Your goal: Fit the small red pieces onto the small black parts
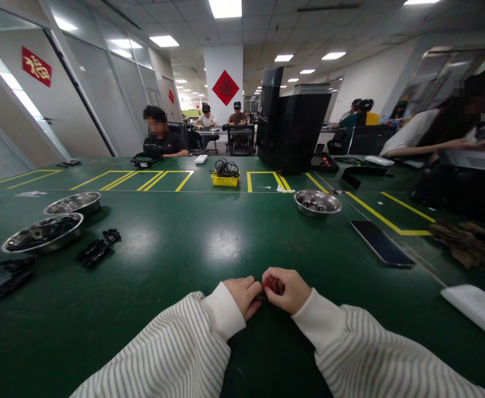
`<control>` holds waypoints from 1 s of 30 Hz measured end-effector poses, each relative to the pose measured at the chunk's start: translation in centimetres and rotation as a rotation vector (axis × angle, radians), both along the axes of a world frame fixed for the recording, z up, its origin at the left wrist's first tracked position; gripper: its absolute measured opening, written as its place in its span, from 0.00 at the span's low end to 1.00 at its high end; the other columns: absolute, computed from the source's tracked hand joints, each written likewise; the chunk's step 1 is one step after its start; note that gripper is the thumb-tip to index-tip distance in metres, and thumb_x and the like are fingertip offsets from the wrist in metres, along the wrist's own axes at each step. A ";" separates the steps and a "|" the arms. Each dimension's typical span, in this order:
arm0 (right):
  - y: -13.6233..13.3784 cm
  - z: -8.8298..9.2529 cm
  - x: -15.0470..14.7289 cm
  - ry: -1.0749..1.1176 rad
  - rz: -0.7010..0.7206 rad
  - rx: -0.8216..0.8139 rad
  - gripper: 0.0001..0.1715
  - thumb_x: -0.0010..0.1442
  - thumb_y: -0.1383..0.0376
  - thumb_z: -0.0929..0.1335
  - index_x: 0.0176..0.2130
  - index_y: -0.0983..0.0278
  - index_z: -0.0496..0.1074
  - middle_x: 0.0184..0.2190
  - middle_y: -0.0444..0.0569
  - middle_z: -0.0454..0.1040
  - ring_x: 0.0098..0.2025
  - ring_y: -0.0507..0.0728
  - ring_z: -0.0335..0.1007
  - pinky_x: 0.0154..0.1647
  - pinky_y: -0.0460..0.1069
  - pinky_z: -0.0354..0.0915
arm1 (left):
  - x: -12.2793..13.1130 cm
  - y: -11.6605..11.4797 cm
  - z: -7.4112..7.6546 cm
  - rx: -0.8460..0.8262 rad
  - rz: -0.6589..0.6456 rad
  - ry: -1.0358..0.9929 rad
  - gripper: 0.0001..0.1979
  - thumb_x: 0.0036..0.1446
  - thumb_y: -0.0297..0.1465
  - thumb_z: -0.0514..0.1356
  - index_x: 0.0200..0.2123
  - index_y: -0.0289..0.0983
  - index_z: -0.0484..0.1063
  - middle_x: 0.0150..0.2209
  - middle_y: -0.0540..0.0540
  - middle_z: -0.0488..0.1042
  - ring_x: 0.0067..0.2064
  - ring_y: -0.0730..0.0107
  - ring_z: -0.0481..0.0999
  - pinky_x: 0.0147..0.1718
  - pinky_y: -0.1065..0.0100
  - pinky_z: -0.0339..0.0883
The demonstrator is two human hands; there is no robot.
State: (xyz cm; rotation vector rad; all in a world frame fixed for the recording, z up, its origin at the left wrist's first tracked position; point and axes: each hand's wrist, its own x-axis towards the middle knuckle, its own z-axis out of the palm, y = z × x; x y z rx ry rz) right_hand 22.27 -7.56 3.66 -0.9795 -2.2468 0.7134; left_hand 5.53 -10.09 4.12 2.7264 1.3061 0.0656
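My left hand point(245, 294) and my right hand point(287, 288) meet low in the middle of the view, close above the green table point(176, 221). Both have their fingers curled and pinched together. A small dark part point(261, 297) shows at the left fingertips, mostly covered by them; its kind cannot be made out. At the right thumb and forefinger a tiny red spot point(266, 286) is visible, too small to name. Off to the left lie black plastic pieces point(97, 250), the nearest loose parts on that side.
Two steel bowls point(79, 216) stand at left, the front one with black parts; another bowl point(317, 204) stands at right. A phone point(381, 243), a white object point(478, 312) and brown gloves point(470, 243) lie rightward. Behind are a yellow box point(225, 181) of cables and black computer cases point(294, 130).
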 end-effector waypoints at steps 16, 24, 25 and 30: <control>0.6 0.0 -0.1 -0.038 -0.013 0.198 0.06 0.39 0.74 0.62 0.22 0.64 0.62 0.18 0.39 0.59 0.19 0.47 0.54 0.19 0.42 0.52 | 0.8 -0.5 0.1 0.014 0.127 -0.085 0.08 0.49 0.30 0.48 0.34 0.36 0.60 0.33 0.46 0.67 0.31 0.66 0.70 0.29 0.66 0.66; 0.6 -0.1 0.7 -0.041 -0.021 0.198 0.06 0.40 0.74 0.62 0.22 0.64 0.62 0.17 0.39 0.59 0.18 0.47 0.53 0.19 0.42 0.52 | 1.0 -0.6 0.1 0.040 0.131 -0.088 0.07 0.50 0.31 0.47 0.33 0.36 0.59 0.33 0.45 0.66 0.31 0.64 0.70 0.29 0.65 0.66; 0.6 -0.1 0.7 -0.042 -0.021 0.199 0.06 0.40 0.74 0.62 0.22 0.64 0.62 0.17 0.39 0.59 0.18 0.47 0.53 0.19 0.42 0.52 | 1.0 -0.6 0.1 0.040 0.130 -0.089 0.07 0.50 0.31 0.47 0.33 0.36 0.59 0.33 0.46 0.66 0.31 0.65 0.70 0.29 0.65 0.66; 0.6 0.0 0.7 -0.027 -0.013 0.175 0.06 0.39 0.74 0.62 0.22 0.64 0.62 0.17 0.40 0.60 0.18 0.47 0.54 0.18 0.42 0.53 | 1.1 -0.6 0.3 0.029 0.134 -0.096 0.08 0.49 0.31 0.47 0.33 0.36 0.59 0.32 0.45 0.66 0.31 0.64 0.70 0.28 0.65 0.66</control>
